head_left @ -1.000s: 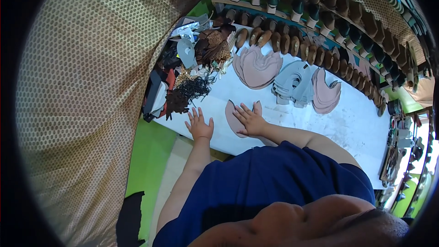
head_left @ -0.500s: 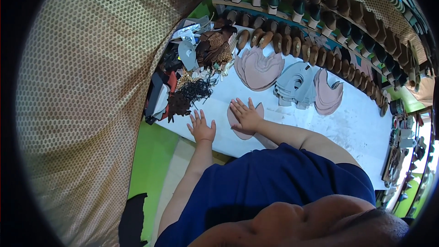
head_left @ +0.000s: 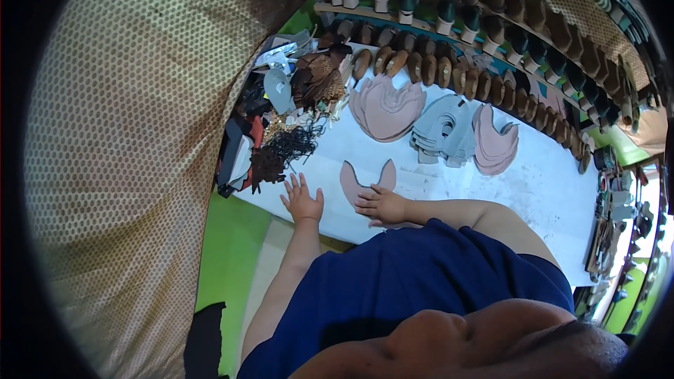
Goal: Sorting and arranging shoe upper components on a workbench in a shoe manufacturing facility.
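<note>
A U-shaped pink shoe upper piece (head_left: 353, 186) lies flat on the white table, its two points turned away from me. Across its near, rounded part my right hand (head_left: 381, 205) rests palm down, fingers pointing left and loosely apart; it hides some of that part. My left hand (head_left: 303, 200) is spread on the table's near edge, left of the pink piece and apart from it, with nothing in it. Beyond the hands are a stack of pink pieces (head_left: 388, 114), a stack of grey pieces (head_left: 439, 142) and a smaller pink stack (head_left: 494, 151).
Leather scraps (head_left: 317, 81), dark stringy bits (head_left: 296, 140) and a grey cutout (head_left: 278, 90) are heaped at the table's left end. Brown shoe lasts (head_left: 445, 72) line its back, with shelves of heeled shoes (head_left: 446, 14) above. A patterned curtain (head_left: 133, 154) hangs at left.
My right hand has slid toward me over the pink piece, uncovering its two points and the notch between them. My left hand stays spread in nearly the same spot.
</note>
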### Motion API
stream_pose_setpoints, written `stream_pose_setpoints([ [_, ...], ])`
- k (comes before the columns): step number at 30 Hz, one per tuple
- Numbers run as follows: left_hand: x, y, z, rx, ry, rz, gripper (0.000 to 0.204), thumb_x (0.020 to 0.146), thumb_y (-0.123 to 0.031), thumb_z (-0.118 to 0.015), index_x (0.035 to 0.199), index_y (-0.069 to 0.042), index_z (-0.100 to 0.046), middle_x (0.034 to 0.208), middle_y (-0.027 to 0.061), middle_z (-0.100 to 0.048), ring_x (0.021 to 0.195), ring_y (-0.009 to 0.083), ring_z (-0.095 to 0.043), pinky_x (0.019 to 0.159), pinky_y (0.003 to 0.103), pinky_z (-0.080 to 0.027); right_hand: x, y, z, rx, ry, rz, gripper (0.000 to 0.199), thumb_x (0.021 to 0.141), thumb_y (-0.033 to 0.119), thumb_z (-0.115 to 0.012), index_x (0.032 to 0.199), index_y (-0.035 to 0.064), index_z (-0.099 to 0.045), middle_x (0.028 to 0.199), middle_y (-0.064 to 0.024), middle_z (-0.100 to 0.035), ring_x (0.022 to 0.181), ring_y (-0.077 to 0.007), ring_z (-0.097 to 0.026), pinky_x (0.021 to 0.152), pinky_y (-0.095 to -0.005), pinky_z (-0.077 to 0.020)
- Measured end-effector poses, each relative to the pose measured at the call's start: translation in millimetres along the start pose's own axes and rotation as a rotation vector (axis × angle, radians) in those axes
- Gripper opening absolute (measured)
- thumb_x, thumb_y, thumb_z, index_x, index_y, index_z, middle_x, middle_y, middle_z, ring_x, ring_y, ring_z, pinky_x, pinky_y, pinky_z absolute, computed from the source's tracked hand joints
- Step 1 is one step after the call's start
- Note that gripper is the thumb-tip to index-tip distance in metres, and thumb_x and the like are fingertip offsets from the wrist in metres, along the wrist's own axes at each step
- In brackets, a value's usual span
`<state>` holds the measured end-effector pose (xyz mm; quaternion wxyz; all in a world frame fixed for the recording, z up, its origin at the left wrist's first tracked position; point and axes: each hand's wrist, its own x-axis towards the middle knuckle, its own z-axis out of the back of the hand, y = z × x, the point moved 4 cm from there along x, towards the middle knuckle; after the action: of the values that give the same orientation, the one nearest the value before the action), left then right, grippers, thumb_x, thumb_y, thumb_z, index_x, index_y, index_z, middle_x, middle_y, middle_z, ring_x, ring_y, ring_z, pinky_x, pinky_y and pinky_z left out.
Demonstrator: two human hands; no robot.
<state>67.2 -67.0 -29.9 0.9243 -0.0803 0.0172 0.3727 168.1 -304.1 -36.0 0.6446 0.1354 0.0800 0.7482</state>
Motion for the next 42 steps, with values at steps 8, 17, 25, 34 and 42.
stream_pose_setpoints([
  [8,-4,-2,2,0.0,-0.017,-0.004,0.079,0.087,-0.045,-0.06,0.156,-0.017,-0.032,0.165,0.0104,-0.021,0.152,0.0319,-0.016,0.119,0.06,-0.01,-18,-36,29,0.42,-0.266,-0.572,0.017,0.084,0.022,-0.063,0.094,0.0084,-0.064,0.081,-0.014,-0.066,0.076,-0.0349,-0.067,0.075,-0.0446,-0.0539],
  [17,-5,-7,8,0.041,-0.002,0.004,0.077,0.089,-0.044,-0.058,0.156,-0.016,-0.031,0.165,0.0096,-0.02,0.153,0.0312,-0.015,0.12,0.059,-0.011,-164,-100,288,0.238,-0.749,-1.033,0.047,0.082,0.01,-0.063,0.128,0.0151,-0.065,0.098,-0.0156,-0.073,0.086,-0.0304,-0.07,0.08,-0.0372,-0.0538],
  [25,-5,-9,7,0.048,0.005,0.002,0.075,0.091,-0.043,-0.057,0.156,-0.016,-0.031,0.165,0.0105,-0.02,0.153,0.0317,-0.014,0.119,0.06,-0.011,-261,-123,286,-0.334,-0.849,-1.109,0.039,0.081,-0.002,-0.057,0.114,0.0106,-0.073,0.11,-0.0133,-0.072,0.101,-0.0329,-0.068,0.088,-0.0391,-0.0538],
  [34,-1,-6,4,0.045,0.02,0.002,0.077,0.089,-0.041,-0.058,0.156,-0.016,-0.029,0.166,0.0111,-0.018,0.153,0.0322,-0.013,0.119,0.06,-0.01,-289,-118,81,-0.538,-0.633,-1.304,0.034,0.09,0.024,-0.058,0.12,0.0133,-0.068,0.14,-0.0083,-0.056,0.135,-0.0301,-0.045,0.114,-0.061,-0.0237],
  [42,-3,-7,10,0.057,0.065,0.035,0.077,0.091,-0.04,-0.057,0.158,-0.017,-0.027,0.166,0.01,-0.017,0.153,0.0325,-0.011,0.12,0.059,-0.009,-202,-166,129,-0.406,-0.808,-1.33,0.03,0.088,0.032,-0.065,0.11,0.0118,-0.068,0.135,-0.0097,-0.057,0.133,-0.0285,-0.047,0.109,-0.067,-0.0235],
])
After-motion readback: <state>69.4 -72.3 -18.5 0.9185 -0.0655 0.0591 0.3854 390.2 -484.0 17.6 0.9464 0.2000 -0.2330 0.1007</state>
